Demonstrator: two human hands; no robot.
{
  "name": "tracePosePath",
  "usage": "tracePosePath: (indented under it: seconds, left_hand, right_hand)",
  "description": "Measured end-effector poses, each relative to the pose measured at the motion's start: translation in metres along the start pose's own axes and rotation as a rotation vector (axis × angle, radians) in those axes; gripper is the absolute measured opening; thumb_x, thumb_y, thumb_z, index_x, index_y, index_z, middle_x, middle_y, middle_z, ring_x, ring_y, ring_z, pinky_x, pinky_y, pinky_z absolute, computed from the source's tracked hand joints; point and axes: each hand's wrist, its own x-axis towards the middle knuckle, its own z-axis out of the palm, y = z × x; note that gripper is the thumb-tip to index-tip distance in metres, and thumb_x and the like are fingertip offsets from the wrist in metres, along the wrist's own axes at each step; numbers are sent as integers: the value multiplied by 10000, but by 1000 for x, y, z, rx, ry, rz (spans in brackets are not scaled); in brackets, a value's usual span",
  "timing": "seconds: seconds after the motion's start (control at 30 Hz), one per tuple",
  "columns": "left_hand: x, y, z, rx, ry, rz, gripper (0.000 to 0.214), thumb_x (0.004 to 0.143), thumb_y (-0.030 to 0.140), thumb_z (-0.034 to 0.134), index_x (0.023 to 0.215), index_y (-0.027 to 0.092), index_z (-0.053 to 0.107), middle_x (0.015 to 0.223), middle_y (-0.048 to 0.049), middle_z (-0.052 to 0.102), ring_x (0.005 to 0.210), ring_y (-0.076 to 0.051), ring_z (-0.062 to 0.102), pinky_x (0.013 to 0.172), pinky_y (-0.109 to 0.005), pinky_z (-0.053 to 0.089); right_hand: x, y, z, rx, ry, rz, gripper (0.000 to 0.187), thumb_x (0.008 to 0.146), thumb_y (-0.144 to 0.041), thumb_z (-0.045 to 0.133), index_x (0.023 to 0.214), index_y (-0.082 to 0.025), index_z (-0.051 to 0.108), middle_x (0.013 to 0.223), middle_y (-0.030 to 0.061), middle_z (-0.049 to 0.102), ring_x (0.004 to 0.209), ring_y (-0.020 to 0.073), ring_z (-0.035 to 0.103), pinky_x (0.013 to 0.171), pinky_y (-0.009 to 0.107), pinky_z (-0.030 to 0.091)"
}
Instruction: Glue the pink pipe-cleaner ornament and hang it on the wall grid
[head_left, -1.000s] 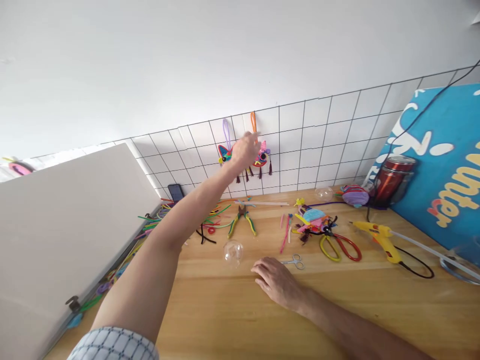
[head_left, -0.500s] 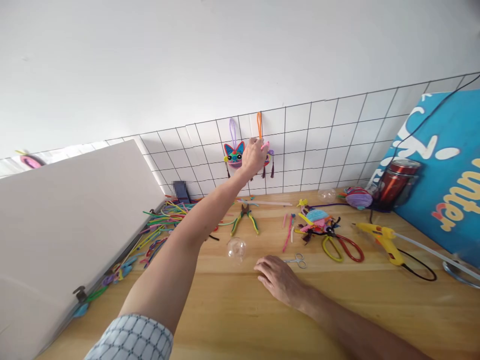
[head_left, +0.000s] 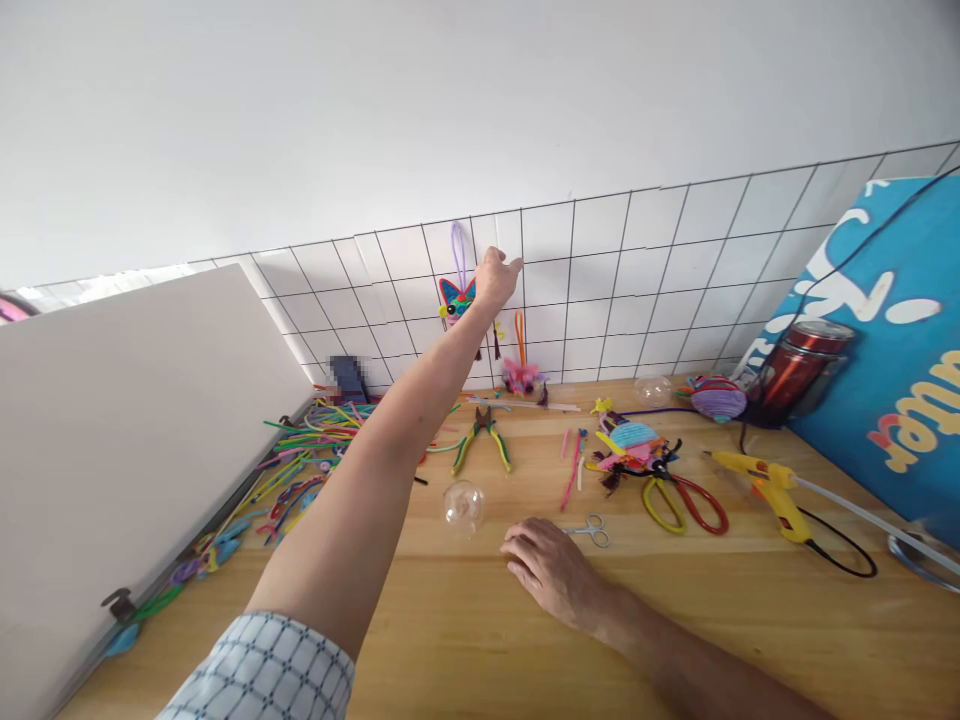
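Gone from the wire grid (head_left: 600, 270) since half a second ago: pink pipe-cleaner ornament (head_left: 521, 375) now down on the wooden table (head_left: 465, 620), apart from left hand (head_left: 496, 277), raised empty, loosely curled beside the blue ornament (head_left: 455, 297); right hand (head_left: 551, 570) flat, open.
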Motion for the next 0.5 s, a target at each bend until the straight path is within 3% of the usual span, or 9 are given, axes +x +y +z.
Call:
tracePosePath:
  seconds: [0.1, 0.2, 0.4, 0.5]
  left_hand:
    - [-13, 0, 6, -215, -97, -105, 344, 1078, 354, 614, 1389, 206, 611, 1284, -152, 761, 940, -224, 758, 872, -371, 619]
    - [-41, -11, 19, -249, -112, -18, 279, 1054, 284, 646, 1311, 174, 656, 1278, -141, 762, 1009, -216, 751, 933, -340, 603]
    - [-114, -69, 32, -197, -274, 202, 229, 1044, 173, 561, 1154, 150, 761, 1176, -102, 797, 1018, -195, 748, 994, -309, 562]
    - [-144, -99, 27, -171, -268, 195, 233, 1000, 118, 564, 1009, 166, 792, 1110, -86, 815, 1092, -209, 725, 1034, -311, 537]
  right_hand:
    - [1, 0, 0, -10, -6, -5, 169, 963, -121, 779, 1084, -210, 702, 1111, 42, 754, 1015, 208, 707, 960, 364, 577]
    - [1, 2, 1, -15, -16, -22, 145, 979, -139, 771, 1086, -209, 703, 1099, 48, 753, 1022, 210, 705, 968, 366, 566]
    - [-1, 4, 3, 1, -4, -30, 149, 978, -151, 774, 1072, -225, 686, 1070, 45, 753, 998, 209, 701, 931, 362, 560]
    - [0, 4, 2, 1, 29, -51, 167, 972, -140, 772, 1072, -227, 672, 1068, 49, 754, 986, 212, 702, 921, 370, 564]
